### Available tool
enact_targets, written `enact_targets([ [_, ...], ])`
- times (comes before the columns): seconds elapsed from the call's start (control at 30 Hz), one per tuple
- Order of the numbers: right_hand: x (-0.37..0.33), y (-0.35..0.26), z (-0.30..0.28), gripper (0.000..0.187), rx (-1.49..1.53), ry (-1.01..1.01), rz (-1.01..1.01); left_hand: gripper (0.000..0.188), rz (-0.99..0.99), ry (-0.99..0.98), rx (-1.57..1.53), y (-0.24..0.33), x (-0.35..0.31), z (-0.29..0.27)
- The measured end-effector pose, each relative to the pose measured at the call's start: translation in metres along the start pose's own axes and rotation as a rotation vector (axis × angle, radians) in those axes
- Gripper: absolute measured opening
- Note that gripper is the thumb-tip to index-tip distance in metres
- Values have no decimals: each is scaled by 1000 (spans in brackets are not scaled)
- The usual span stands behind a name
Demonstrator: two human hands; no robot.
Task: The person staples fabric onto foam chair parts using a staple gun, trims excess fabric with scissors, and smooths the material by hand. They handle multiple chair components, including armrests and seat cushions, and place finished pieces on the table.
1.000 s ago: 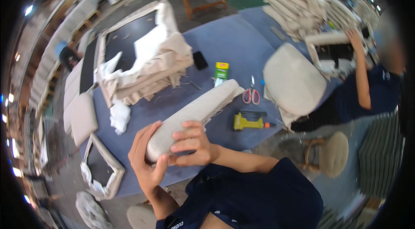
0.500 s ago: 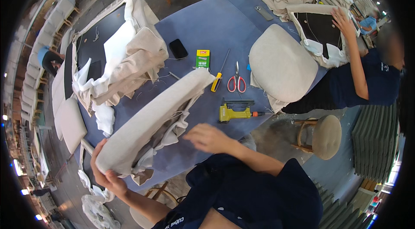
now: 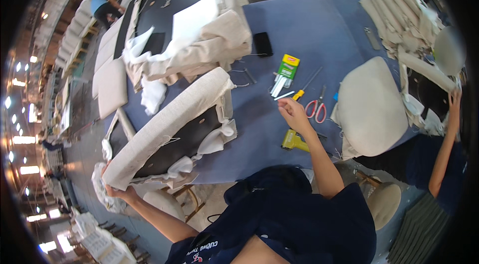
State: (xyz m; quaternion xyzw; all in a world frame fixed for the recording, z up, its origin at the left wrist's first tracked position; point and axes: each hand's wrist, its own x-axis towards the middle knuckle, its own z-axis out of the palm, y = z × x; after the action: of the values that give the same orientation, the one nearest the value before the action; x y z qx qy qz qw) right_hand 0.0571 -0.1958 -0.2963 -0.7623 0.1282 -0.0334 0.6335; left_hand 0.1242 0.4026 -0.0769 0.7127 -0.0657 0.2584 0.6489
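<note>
At left, the left hand (image 3: pixel 119 192) is closed about the lower end of a padded panel (image 3: pixel 167 125), which stands aslant over the left part of the blue surface (image 3: pixel 284 20). The step in hand is judged to be steadying the panel while reaching toward supplies; a next move would call for maintaining this one-handed support, lest the panel tip. The panel shows smooth beige fabric along its thick edge, a dark backing (image 3: pixel 192 133), a loose thread and, lower right, untucked white wadding (image 3: pixel 182 166). At centre right, the right hand (image 3: pixel 295 115) has its fingers partly curled beside pale strips (image 3: pixel 279 86); whether it pinches anything cannot be told. Next come a yellow-green staple gun (image 3: pixel 293 141) and red-handled scissors (image 3: pixel 316 110).
</note>
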Motion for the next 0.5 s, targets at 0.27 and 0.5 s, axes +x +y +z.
enact_targets([
  [0.27, 97, -164, 187, 95, 460, -417, -507, 77, -199, 224, -226, -19, 8, -63],
  [0.5, 94, -204, 231, 64, 350, -587, -444, 55, -386, 56, 77, 21, 12, -130],
])
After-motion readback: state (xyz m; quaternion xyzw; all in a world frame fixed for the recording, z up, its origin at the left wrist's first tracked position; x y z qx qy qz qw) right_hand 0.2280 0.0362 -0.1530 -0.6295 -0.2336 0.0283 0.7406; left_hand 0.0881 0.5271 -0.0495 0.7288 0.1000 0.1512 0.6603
